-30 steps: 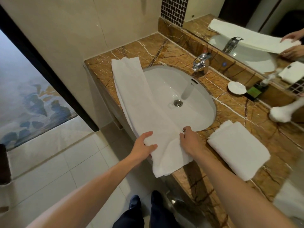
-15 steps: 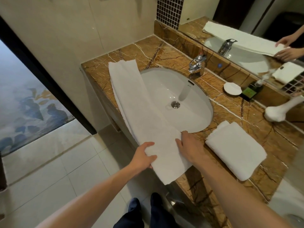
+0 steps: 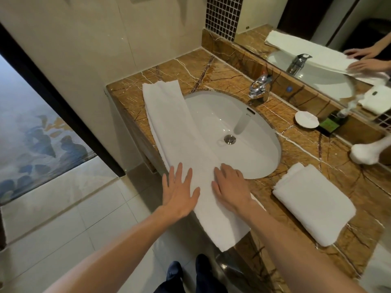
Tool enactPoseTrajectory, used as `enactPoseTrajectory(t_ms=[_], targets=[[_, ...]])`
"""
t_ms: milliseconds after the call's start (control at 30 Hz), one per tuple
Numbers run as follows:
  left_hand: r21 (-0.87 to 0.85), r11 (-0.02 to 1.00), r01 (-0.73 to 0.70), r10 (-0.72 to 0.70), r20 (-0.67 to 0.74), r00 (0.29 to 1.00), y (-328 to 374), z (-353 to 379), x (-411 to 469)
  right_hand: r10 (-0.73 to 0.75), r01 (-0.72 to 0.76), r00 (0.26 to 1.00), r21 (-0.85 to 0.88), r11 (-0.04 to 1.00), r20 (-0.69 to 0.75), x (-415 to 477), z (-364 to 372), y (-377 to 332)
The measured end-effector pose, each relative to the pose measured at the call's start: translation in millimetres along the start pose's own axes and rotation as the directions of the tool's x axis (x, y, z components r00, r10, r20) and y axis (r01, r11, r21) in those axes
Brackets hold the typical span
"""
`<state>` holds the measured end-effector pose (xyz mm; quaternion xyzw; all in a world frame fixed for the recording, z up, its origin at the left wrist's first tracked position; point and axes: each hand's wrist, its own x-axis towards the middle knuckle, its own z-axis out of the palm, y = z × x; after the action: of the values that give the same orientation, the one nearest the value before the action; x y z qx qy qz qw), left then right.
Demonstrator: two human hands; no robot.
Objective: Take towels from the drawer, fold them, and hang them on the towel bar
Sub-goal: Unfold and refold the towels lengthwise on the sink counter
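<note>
A long white towel (image 3: 175, 132), folded lengthwise into a strip, lies along the front edge of the brown marble counter (image 3: 186, 64) and over the left rim of the sink (image 3: 243, 127). Its near end hangs past the counter edge. My left hand (image 3: 179, 191) lies flat with spread fingers on the strip's left edge. My right hand (image 3: 231, 185) presses flat on its right side, fingers straight. A second white towel (image 3: 315, 201), folded into a thick rectangle, rests on the counter to the right. No towel bar or drawer is in view.
A chrome faucet (image 3: 259, 86) stands behind the sink. A small white dish (image 3: 306, 119) and a dark green packet (image 3: 330, 125) sit by the mirror (image 3: 330, 39). A white rolled object (image 3: 368, 152) lies at far right. Tiled floor (image 3: 63, 218) is to the left.
Both hands let go of the towel's near end and now lie flat on it with straight fingers. The camera has moved closer.
</note>
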<state>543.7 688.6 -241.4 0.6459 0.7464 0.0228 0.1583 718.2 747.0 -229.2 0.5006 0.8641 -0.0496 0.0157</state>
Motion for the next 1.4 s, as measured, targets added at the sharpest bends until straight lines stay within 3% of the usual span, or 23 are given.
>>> enactPoseTrajectory(t_ms=[133,267,567,867,1033,1100,1200,1300,1400], targets=[[0.175,0.979,-0.107,0.099,0.052,0.994,-16.0,-5.9,29.7,-0.064,0.060,0.989,0.031,0.998,0.132,16.0,13.5,-13.0],[0.188,0.970,-0.154,0.131,0.127,0.983,-29.8,0.3,35.9,-0.060,0.060,0.986,0.008,0.998,0.158,21.1,27.7,-18.3],[0.183,0.957,-0.226,0.201,0.144,0.969,-41.4,-3.9,48.2,0.026,-0.033,0.989,0.052,0.998,0.143,41.8,17.4,-29.0],[0.079,0.997,-0.003,-0.012,0.196,0.981,-69.5,-48.4,106.5,0.058,-0.086,0.984,0.169,0.982,0.166,116.7,-13.1,-50.4],[-0.125,0.985,0.120,-0.105,0.122,0.987,-77.9,-68.3,148.6,0.172,-0.226,0.958,0.236,0.945,0.230,169.9,-14.0,-50.3],[-0.344,0.917,0.200,-0.188,0.068,0.980,-79.7,-77.3,170.5,0.234,-0.300,0.942,0.290,0.909,0.242,196.8,-10.7,-46.3],[-0.616,0.709,0.344,-0.383,0.074,0.921,-80.2,-93.7,204.8,0.311,-0.408,0.907,0.417,0.812,0.283,237.5,-3.9,-37.2],[-0.753,0.498,0.430,-0.540,0.119,0.833,-87.7,-101.7,238.9,0.373,-0.509,0.861,0.570,0.645,0.346,271.2,4.5,-25.9],[-0.837,0.290,0.465,-0.598,0.221,0.770,-99.5,-103.3,264.3,0.406,-0.556,0.828,0.658,0.507,0.386,292.0,12.2,-19.9]])
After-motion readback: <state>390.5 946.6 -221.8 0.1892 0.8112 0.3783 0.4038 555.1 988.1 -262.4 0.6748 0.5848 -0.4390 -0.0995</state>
